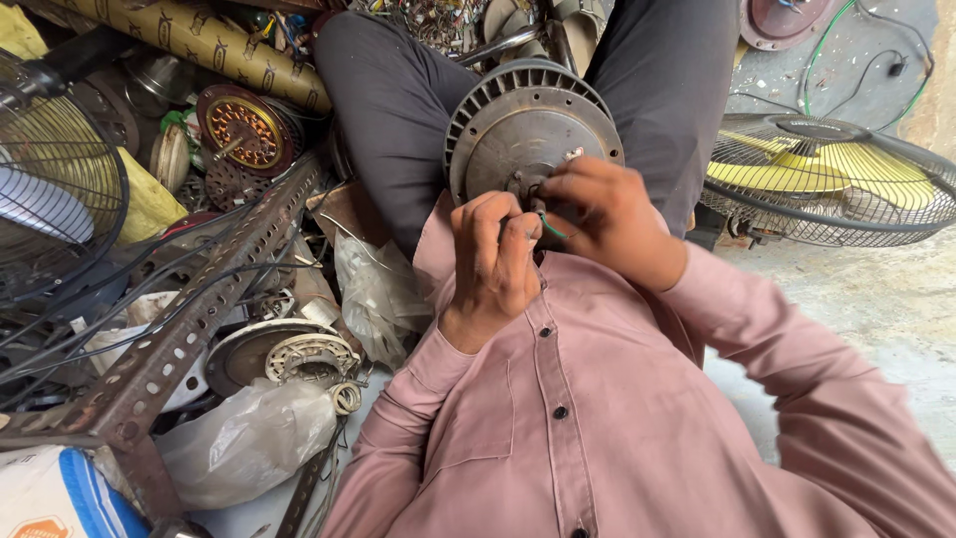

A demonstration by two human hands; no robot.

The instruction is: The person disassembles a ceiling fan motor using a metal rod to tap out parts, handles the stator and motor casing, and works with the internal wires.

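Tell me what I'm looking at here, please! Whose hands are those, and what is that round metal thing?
The picture comes from a camera worn on a person's head, looking down at their own lap and hands. That is why you see a pink shirt at the bottom and dark trousers at the top. The round grey thing is a fan motor, resting between the knees. The left hand and the right hand meet at its middle, pinching thin wires; one is a green wire. Around them lies workshop clutter: a caged fan with yellow blades on the right, a rusty metal bar with holes, a copper-wound coil and plastic bags on the left.
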